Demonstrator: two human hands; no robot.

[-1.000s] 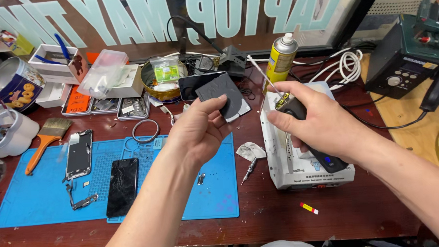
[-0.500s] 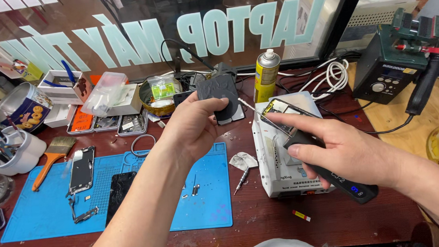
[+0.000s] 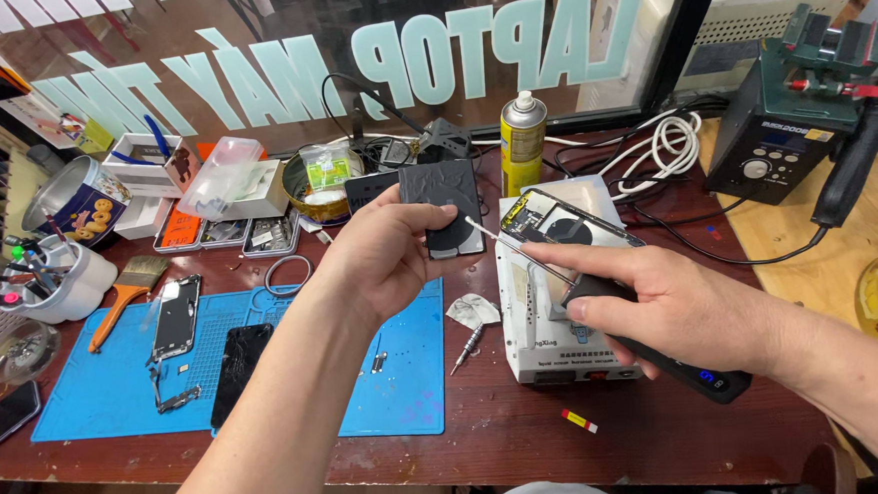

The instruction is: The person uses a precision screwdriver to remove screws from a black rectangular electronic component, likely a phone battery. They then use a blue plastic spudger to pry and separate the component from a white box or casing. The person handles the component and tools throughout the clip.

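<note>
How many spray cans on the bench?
1: a yellow spray can stands upright at the back by the window, behind the phone frame. Others may be hidden by clutter.

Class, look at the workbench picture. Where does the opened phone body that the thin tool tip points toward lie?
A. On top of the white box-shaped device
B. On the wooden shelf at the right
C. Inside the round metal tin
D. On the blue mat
A: the opened phone body rests on top of the white box-shaped device, right of the blue mat, while the right hand aims the thin tool at it.
</note>
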